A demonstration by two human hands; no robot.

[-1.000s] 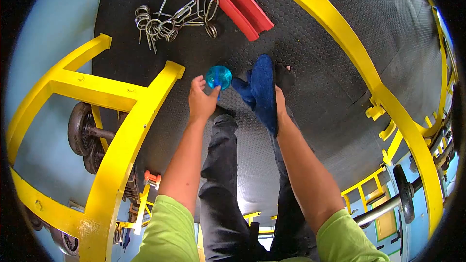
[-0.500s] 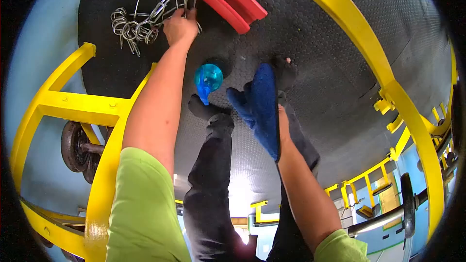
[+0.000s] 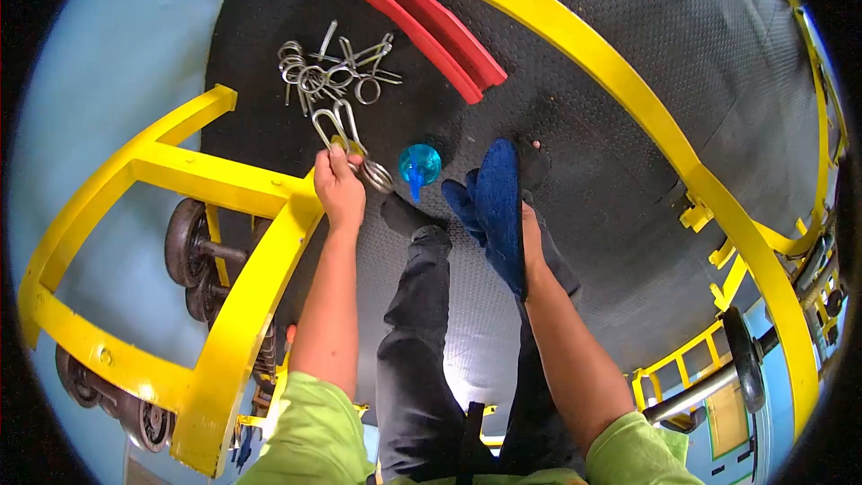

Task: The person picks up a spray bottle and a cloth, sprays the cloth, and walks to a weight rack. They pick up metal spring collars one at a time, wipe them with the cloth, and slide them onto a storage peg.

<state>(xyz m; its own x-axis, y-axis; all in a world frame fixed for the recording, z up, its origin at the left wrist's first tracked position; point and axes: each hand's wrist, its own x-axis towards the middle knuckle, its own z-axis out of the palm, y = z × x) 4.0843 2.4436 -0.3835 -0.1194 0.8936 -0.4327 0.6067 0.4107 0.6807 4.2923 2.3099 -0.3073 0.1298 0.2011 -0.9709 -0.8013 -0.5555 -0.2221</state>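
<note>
The black textured floor (image 3: 611, 207) spreads under everything, and with no worktop in view it carries the loose things itself. A yellow curved frame (image 3: 620, 72) sweeps down the right side, and a second yellow frame (image 3: 193, 164) stands at the left, with dark weights (image 3: 187, 242) showing through it. Farther off, a red channel-shaped bar (image 3: 417, 27) lies at a slant between the two frames.

On the right, the blue mitt (image 3: 499, 207) covers most of the right hand (image 3: 531, 232), its thumb part apart from the broad part. It seems to be worn rather than gripped, which would keep the palm covered, but I cannot tell how the fingers inside are set.

At far left, the pile of metal clips (image 3: 314, 76) lies tangled on the floor, near enough that the left arm could probably reach it with little stretch.

The left hand (image 3: 339, 189) is clamped on one spring clip (image 3: 326, 130), held just nearer than the pile. Its wire loops point far and its coils hang to the right, so the grip between them seems to leave both ends exposed.

Smallest is the round blue bottle (image 3: 419, 163), between the hands, apart from both, probably set there for easy reach.
</note>
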